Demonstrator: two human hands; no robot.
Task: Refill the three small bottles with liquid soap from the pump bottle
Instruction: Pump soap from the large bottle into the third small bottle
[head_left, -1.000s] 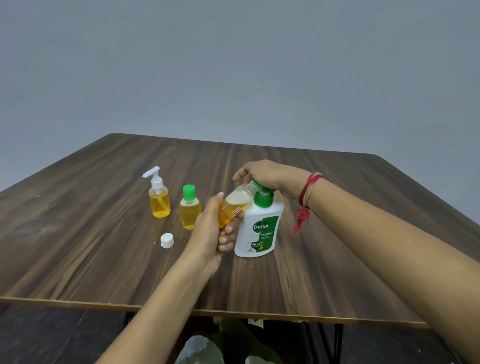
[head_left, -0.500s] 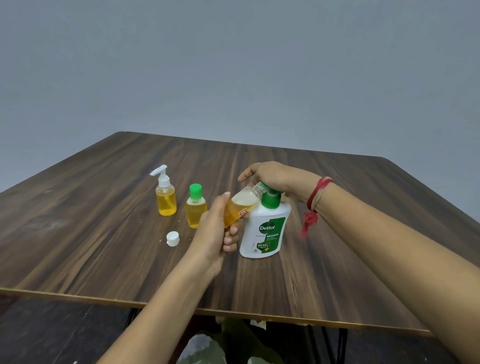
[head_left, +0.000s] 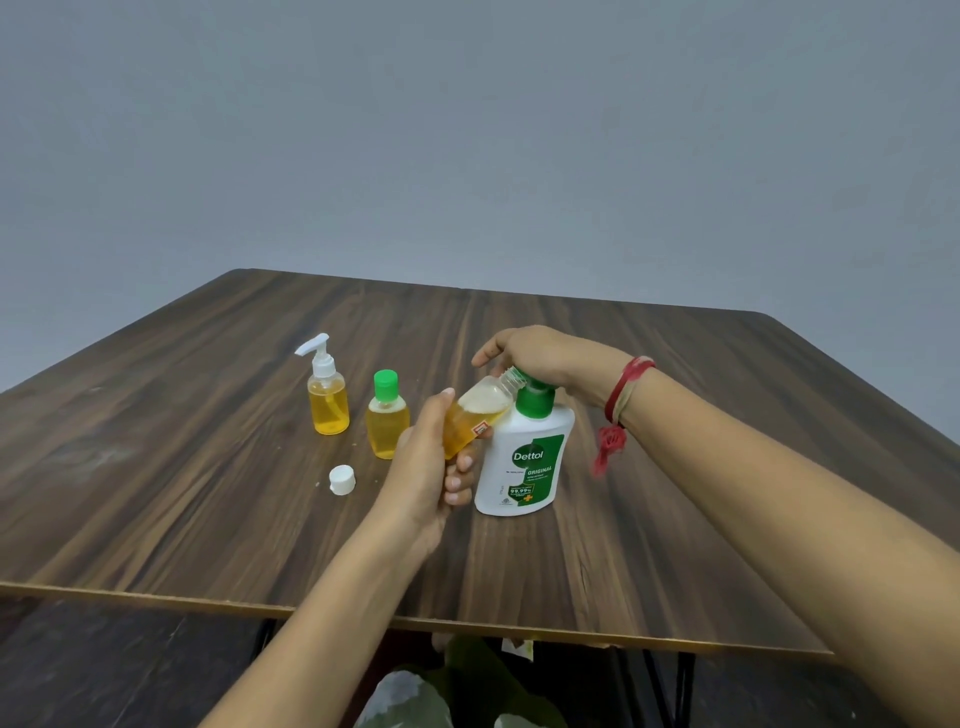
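Observation:
A white Dettol pump bottle (head_left: 524, 462) with a green collar stands near the table's middle. My right hand (head_left: 540, 356) lies on top of its pump head and hides the nozzle. My left hand (head_left: 426, 467) grips a small clear bottle (head_left: 480, 408) partly filled with amber soap, tilted so that its uncapped threaded neck sits right at the pump. To the left stand a small bottle with a white pump (head_left: 327, 397) and a small bottle with a green cap (head_left: 387, 415), both holding amber soap. A loose white cap (head_left: 342, 479) lies in front of them.
The dark wooden table (head_left: 156, 467) has its front edge close to me and its rounded far corners at the back. A grey wall fills the background. A red thread bracelet (head_left: 621, 400) hangs from my right wrist. Green and pale things show below the table edge.
The hands, the tilted bottle and the pump bottle keep the same arrangement. Everything sits slightly further right in the picture; this looks like the camera turning.

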